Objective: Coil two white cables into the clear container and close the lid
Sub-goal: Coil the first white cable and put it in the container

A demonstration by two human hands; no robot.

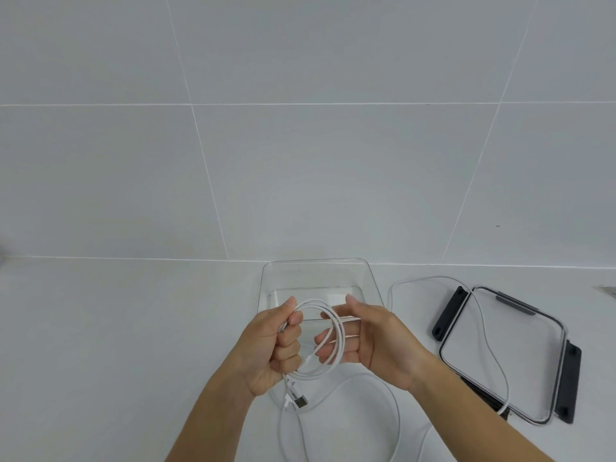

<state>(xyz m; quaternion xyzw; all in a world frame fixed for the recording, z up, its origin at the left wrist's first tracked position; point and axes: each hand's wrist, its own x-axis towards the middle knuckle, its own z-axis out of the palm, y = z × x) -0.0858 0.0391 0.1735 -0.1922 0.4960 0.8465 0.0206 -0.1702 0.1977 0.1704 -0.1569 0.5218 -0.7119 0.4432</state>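
A clear container (318,273) stands open on the white counter against the wall. Just in front of and above it, my left hand (273,348) grips a coiled white cable (336,335), with its USB plug (300,402) hanging below the fist. My right hand (370,341) holds the right side of the same coil with fingers curled around the loops. The cable's loose tail curves down toward the front edge. A second white cable (490,341) lies uncoiled across the clear lid (500,355), which has black latches and rests to the right of the container.
A tiled white wall rises right behind the container. White counter stretches to the left of my hands. A small grey object (608,290) shows at the far right edge.
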